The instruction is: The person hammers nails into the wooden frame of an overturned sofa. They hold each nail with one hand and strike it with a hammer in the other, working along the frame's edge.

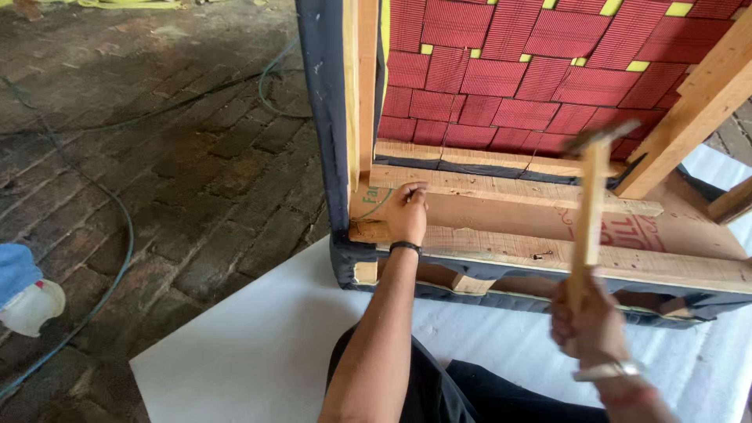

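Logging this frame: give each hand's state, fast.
Left hand: fingers pinched against the wooden rail; what they grip cannot be told.
Right hand: closed on the hammer.

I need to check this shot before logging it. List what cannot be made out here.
- Hammer, head view: motion blur smears its head.
- Right hand: blurred, so its grip is unclear.
- Whatever the left hand's fingers pinch at the plank: too small.
- Frame: cut off by the top and right edges.
- Bottle: cut off by the left edge.
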{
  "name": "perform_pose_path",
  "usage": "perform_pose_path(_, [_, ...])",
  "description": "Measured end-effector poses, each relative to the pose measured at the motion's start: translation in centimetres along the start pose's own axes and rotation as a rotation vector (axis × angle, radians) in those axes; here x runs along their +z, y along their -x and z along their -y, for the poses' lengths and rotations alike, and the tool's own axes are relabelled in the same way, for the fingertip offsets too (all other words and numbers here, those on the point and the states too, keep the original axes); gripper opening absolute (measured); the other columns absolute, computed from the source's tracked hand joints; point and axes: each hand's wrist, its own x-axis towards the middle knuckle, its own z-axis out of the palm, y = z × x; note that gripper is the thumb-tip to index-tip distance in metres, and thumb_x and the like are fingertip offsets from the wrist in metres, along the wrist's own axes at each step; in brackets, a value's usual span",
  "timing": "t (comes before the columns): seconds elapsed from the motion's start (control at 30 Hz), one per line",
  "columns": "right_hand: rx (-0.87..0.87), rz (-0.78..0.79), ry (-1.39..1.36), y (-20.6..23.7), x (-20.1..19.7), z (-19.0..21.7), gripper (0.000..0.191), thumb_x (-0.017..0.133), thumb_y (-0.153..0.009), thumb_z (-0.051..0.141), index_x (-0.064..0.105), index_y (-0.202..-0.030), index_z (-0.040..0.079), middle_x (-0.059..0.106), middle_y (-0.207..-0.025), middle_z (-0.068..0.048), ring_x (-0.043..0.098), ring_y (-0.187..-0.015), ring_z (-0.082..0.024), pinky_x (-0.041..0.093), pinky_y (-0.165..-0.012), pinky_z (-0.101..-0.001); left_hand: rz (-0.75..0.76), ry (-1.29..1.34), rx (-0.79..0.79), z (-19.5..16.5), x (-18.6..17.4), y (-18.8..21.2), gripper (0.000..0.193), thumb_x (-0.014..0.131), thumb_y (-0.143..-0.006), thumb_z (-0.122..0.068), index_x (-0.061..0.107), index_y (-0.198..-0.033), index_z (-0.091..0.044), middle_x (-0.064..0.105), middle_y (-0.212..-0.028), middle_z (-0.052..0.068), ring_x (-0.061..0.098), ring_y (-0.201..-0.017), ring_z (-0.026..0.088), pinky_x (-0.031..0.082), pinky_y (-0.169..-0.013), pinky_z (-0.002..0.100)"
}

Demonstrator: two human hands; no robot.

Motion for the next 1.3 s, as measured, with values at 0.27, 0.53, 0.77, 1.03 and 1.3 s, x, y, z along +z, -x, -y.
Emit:
perform_pose_path(0.27, [-1.004,0.263,-0.185,4.9,2.0,10.0,0.062,0.036,-0.100,0.072,0.051,-0.085,0.014,0.038,-0.060,0.000,0.029,-0.043,-0.013,0.024,-0.039,-0.0305,0.000,-0.080,-0.011,-0.1,0.4,0.5,0.015,0.062,-0.094,-0.007,0.076,-0.098,-0.004,0.059,-0.067,-0.001,0.052,-0.057,0.008,0.040,-0.052,0.026])
perform_pose_path(0.53, [0.236,-0.037,0.174,-0.5,3.3,-1.2,0.060,0.036,-0.100,0.069,0.048,-0.080,0.014,0.037,-0.059,0.000,0.029,-0.043,-0.013,0.026,-0.040,-0.0310,-0.188,-0.617,0.192,-2.2,0.3,1.4,0.025,0.068,-0.087,-0.014,0.067,-0.111,-0.011,0.067,-0.072,0.006,0.065,-0.064,0.022,0.052,-0.061,0.039])
perform_pose_path(0.77, [-0.764,0.025,0.064,5.8,-0.6,7.1,0.068,0.038,-0.102,0.072,0.057,-0.102,0.007,0.051,-0.066,-0.009,0.046,-0.050,-0.018,0.035,-0.042,-0.0327,-0.055,-0.868,0.222,-3.2,1.9,2.8,0.022,0.070,-0.094,-0.024,0.067,-0.114,-0.016,0.073,-0.084,0.007,0.070,-0.078,0.028,0.055,-0.069,0.044])
perform_pose_path(1.03, [0.072,0.051,0.402,-0.4,4.4,2.3,0.059,0.044,-0.099,0.067,0.050,-0.083,0.010,0.044,-0.061,-0.004,0.036,-0.045,-0.016,0.031,-0.041,-0.0325,-0.142,-0.607,0.136,-4.0,1.1,3.0,0.036,0.070,-0.090,-0.013,0.060,-0.125,-0.010,0.072,-0.088,0.008,0.071,-0.079,0.024,0.056,-0.075,0.040])
perform_pose_path(1.3, [-0.433,0.202,0.059,2.8,0.3,2.2,0.068,0.043,-0.094,0.070,0.062,-0.091,0.005,0.051,-0.055,-0.008,0.045,-0.037,-0.017,0.033,-0.033,-0.0322,-0.142,-0.580,0.218,-2.8,0.5,2.4,0.032,0.072,-0.089,-0.013,0.064,-0.120,-0.011,0.070,-0.087,0.007,0.068,-0.077,0.022,0.055,-0.074,0.038])
